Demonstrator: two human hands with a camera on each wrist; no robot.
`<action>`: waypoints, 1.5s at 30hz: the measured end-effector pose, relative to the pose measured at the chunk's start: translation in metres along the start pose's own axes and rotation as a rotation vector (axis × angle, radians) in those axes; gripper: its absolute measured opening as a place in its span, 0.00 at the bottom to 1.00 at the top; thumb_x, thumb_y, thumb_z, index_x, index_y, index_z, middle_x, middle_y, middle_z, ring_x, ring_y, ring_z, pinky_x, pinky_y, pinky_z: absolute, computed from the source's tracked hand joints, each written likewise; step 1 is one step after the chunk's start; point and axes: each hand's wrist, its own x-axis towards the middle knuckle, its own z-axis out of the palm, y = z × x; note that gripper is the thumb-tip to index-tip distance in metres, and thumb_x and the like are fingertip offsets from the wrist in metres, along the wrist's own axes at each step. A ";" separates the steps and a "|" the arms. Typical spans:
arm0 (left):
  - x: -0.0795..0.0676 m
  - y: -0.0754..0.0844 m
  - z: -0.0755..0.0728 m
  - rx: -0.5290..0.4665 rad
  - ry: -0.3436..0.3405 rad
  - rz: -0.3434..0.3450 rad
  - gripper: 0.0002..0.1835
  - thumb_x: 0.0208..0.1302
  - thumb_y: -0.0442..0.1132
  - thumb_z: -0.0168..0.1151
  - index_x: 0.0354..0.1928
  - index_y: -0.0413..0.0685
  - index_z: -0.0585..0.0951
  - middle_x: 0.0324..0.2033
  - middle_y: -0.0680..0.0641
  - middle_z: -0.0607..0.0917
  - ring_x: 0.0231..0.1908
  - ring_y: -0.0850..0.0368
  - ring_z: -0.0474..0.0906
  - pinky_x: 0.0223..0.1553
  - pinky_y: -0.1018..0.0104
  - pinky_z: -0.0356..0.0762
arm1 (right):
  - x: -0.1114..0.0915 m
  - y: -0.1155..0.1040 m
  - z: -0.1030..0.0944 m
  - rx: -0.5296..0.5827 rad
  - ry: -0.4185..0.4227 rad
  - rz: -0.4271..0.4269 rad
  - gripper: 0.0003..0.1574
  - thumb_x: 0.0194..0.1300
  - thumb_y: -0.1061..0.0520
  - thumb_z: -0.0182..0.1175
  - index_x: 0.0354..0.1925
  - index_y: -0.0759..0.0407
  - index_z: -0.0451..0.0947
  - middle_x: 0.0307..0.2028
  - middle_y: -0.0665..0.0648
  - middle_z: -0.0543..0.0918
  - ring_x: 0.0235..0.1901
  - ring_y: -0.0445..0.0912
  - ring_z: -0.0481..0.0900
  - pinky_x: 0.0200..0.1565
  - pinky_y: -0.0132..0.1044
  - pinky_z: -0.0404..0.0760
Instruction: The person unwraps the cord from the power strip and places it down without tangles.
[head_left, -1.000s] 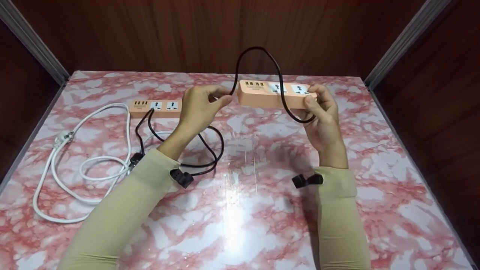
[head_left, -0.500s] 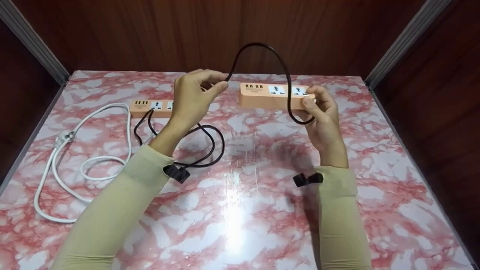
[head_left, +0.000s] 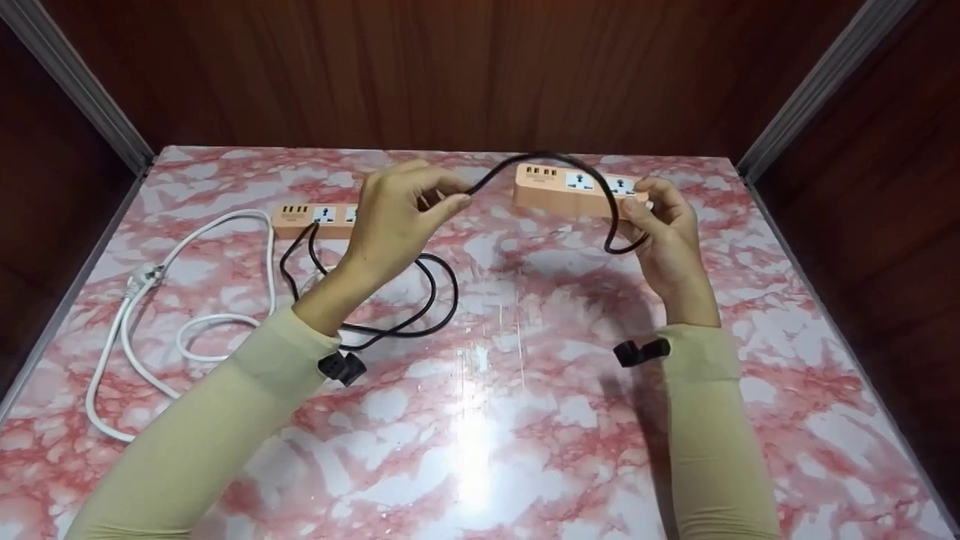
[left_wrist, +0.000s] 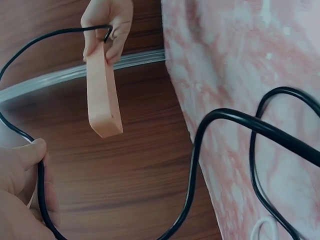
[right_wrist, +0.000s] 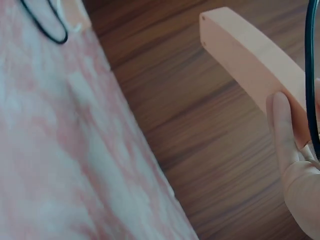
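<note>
In the head view my right hand (head_left: 671,255) grips the right end of a peach power strip (head_left: 544,196), held up above the table's far part. The strip's USB ports and two white sockets show. A black cord (head_left: 600,178) loops from the gripped end across the strip to my left hand (head_left: 397,217), which pinches it between thumb and fingers. The left wrist view shows the thumb on the cord (left_wrist: 41,185). In the right wrist view the strip's plain underside (right_wrist: 245,75) faces the camera, with fingers lying along it.
A second peach power strip (head_left: 292,229) lies at the back left, partly behind my left hand. A white cord (head_left: 97,375) with a plug (head_left: 142,281) coils at the left. Black cord loops (head_left: 454,289) lie on the marbled table (head_left: 570,450). Dark wood panels (head_left: 450,75) enclose the back and sides.
The left hand rises with the cord, then comes down and right. The cord's arch is now lower and flatter. The held power strip and right hand sit a little farther right in view.
</note>
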 end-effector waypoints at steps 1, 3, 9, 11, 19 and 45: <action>-0.002 0.000 0.000 0.001 -0.014 0.012 0.06 0.67 0.42 0.76 0.43 0.51 0.94 0.34 0.54 0.91 0.30 0.61 0.81 0.39 0.63 0.76 | 0.002 0.000 -0.003 -0.010 0.000 0.007 0.10 0.70 0.70 0.67 0.45 0.58 0.81 0.42 0.56 0.75 0.37 0.45 0.82 0.39 0.33 0.85; -0.006 0.000 0.002 0.010 -0.045 0.041 0.06 0.68 0.41 0.75 0.43 0.50 0.94 0.35 0.53 0.92 0.31 0.61 0.82 0.40 0.62 0.78 | 0.004 0.001 -0.008 -0.028 0.001 0.021 0.11 0.70 0.70 0.68 0.45 0.57 0.81 0.43 0.56 0.74 0.38 0.45 0.81 0.38 0.33 0.84; -0.022 -0.004 0.002 0.060 -0.140 0.119 0.06 0.68 0.39 0.74 0.44 0.48 0.93 0.38 0.50 0.92 0.37 0.58 0.86 0.43 0.63 0.81 | 0.013 0.006 -0.024 -0.030 0.024 0.087 0.13 0.68 0.70 0.70 0.46 0.60 0.79 0.46 0.58 0.70 0.38 0.47 0.81 0.38 0.33 0.85; -0.028 -0.006 0.002 0.084 -0.175 0.139 0.06 0.68 0.39 0.75 0.44 0.48 0.93 0.37 0.50 0.92 0.37 0.57 0.86 0.44 0.62 0.81 | 0.016 0.008 -0.028 -0.041 0.031 0.112 0.14 0.67 0.70 0.70 0.47 0.61 0.78 0.46 0.59 0.69 0.39 0.47 0.82 0.41 0.34 0.87; -0.050 -0.016 0.006 0.146 -0.330 0.205 0.04 0.67 0.39 0.75 0.42 0.51 0.94 0.38 0.52 0.93 0.39 0.54 0.87 0.52 0.55 0.80 | 0.027 0.018 -0.039 -0.111 0.053 0.211 0.14 0.68 0.71 0.69 0.47 0.63 0.77 0.49 0.58 0.67 0.47 0.51 0.82 0.49 0.37 0.89; -0.081 -0.014 0.032 0.377 -0.564 0.321 0.05 0.65 0.38 0.76 0.30 0.53 0.92 0.27 0.51 0.88 0.32 0.49 0.82 0.38 0.54 0.82 | 0.042 0.054 -0.053 -0.297 0.017 0.317 0.16 0.68 0.69 0.69 0.52 0.60 0.78 0.56 0.56 0.73 0.54 0.51 0.80 0.58 0.41 0.86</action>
